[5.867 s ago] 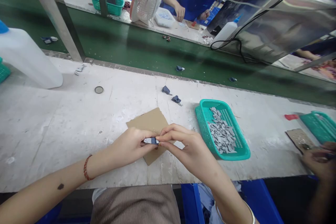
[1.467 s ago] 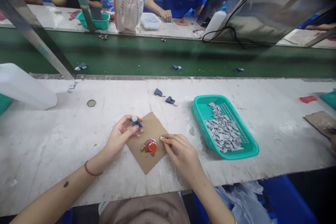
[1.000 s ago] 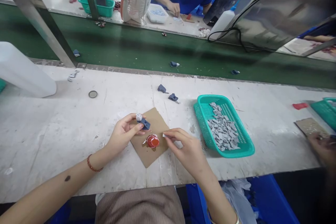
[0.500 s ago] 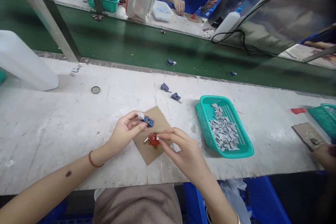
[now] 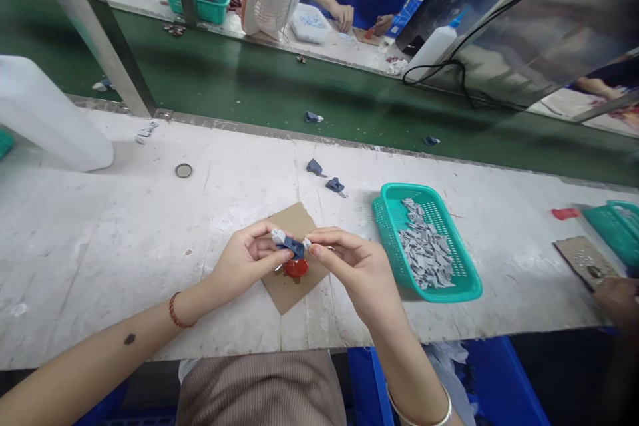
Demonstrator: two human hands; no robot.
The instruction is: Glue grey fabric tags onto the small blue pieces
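Between the fingers of my left hand (image 5: pixel 252 253) is a small dark blue plastic piece (image 5: pixel 293 248) with a whitish part at its near end. My right hand (image 5: pixel 349 263) pinches a small pale grey piece (image 5: pixel 306 243) right at the blue piece's other end; whether the two touch I cannot tell. Below them a red cap-like dish (image 5: pixel 296 268) with shiny liquid sits on a square of brown cardboard (image 5: pixel 291 303). To the right, a green basket (image 5: pixel 468 273) holds a heap of small grey pieces (image 5: pixel 424 246).
Two dark blue pieces (image 5: pixel 335 185) lie beyond the cardboard, and others ride on the green belt (image 5: pixel 224 80). A bottle cap (image 5: pixel 184 170) and a white jug (image 5: pixel 54 120) are at left. A co-worker's hand (image 5: pixel 616 299) is at far right.
My right hand has lifted the small grey piece from the red dish up to the blue piece. My left hand has shifted slightly right. Pieces on the belt have moved left.
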